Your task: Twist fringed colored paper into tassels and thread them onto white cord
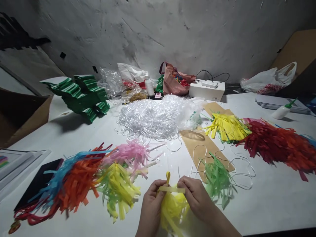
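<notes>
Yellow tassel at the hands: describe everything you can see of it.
The yellow tassel is a bunch of thin, flat strips, paper-like and slightly see-through. A narrow loop stands up at its top. The left hand pinches it below the loop. A flat yellow strip crosses its neck, the far end against the right hand; whether gripped is unclear. Loose strips spread below, towards the near side; their lower ends are blurred.

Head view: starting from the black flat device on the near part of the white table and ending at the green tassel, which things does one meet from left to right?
Black flat device → blue tassel → orange tassel → lying yellow tassel → left hand → held yellow tassel → right hand → green tassel.
</notes>
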`<control>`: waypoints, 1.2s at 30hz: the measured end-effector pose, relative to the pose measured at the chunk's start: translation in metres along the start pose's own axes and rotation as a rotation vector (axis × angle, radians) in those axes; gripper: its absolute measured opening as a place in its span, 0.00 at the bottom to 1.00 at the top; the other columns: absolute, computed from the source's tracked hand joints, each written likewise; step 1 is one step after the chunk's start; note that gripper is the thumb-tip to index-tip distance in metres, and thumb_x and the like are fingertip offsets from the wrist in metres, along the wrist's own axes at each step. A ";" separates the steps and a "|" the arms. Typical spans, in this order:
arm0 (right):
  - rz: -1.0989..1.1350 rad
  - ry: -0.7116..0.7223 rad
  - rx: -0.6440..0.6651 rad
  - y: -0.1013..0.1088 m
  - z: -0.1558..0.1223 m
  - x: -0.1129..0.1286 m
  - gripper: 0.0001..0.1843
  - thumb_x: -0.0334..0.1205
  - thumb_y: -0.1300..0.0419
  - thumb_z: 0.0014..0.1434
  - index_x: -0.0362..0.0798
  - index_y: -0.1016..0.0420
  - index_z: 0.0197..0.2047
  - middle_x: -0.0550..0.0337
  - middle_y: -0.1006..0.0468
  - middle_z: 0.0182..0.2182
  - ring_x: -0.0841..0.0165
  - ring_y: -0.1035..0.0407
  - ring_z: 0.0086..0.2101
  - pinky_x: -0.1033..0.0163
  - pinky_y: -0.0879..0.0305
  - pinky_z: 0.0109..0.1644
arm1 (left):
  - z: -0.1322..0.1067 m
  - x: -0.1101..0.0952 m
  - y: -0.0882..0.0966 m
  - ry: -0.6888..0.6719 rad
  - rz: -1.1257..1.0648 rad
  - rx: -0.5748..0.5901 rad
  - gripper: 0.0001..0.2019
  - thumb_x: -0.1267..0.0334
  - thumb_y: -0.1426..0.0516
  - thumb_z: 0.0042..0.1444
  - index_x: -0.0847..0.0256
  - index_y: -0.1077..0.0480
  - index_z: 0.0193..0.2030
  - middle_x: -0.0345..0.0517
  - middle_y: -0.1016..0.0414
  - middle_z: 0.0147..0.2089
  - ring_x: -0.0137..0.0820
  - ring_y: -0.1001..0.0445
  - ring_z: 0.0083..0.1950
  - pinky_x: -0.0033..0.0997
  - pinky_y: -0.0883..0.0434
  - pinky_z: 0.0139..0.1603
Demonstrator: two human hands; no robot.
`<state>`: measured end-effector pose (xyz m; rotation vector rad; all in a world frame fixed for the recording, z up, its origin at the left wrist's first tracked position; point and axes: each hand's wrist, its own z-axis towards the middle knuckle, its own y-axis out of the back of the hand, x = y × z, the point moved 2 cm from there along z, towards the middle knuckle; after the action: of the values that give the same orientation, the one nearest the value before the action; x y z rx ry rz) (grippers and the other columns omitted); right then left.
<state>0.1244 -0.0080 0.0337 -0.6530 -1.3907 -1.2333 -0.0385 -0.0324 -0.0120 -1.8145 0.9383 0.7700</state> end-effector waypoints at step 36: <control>-0.491 0.023 0.043 0.030 -0.012 -0.023 0.16 0.44 0.53 0.71 0.50 0.32 0.33 0.59 0.26 0.28 0.66 0.31 0.29 0.63 0.39 0.33 | 0.015 -0.052 0.008 -0.321 0.326 0.034 0.17 0.51 0.32 0.50 0.60 0.29 0.23 0.40 0.31 0.28 0.32 0.34 0.34 0.28 0.35 0.39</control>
<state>0.1609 -0.0046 0.0197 -0.2686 -1.6087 -1.5792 -0.0737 -0.0062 0.0212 -1.4669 1.0345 1.2011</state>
